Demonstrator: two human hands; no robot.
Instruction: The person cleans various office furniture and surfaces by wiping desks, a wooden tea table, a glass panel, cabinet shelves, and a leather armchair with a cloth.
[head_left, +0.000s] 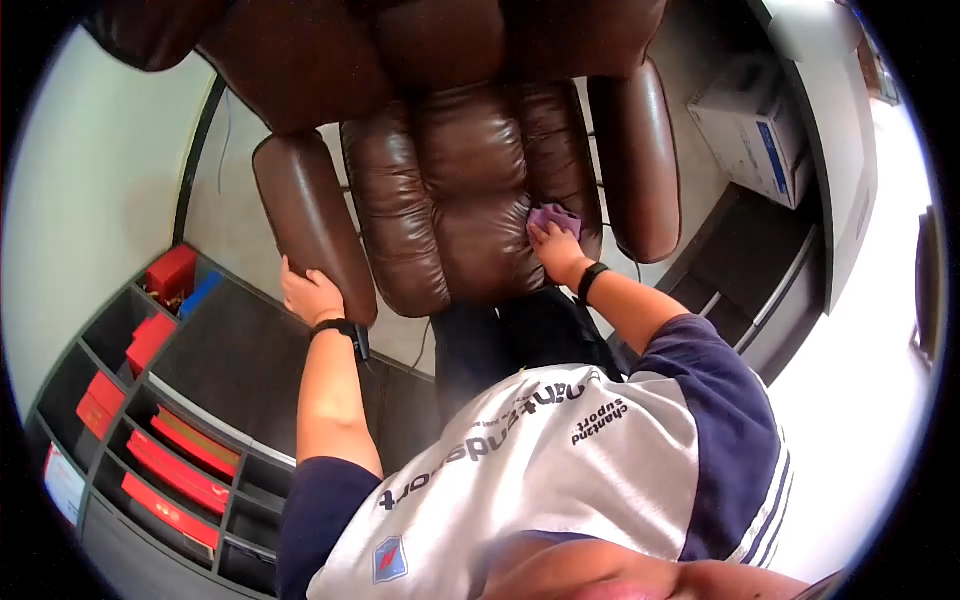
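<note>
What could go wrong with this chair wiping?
The purple cloth under the right hand is near the seat's edge, so it might slip into the gap beside the right armrest. The left hand rests on the left armrest; pressing there could shift the seat.

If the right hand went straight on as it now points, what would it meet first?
Probably the middle panel of the brown seat: the right hand, on the purple cloth, angles inward across it. It may only skim that padding; depth is unclear.
</note>
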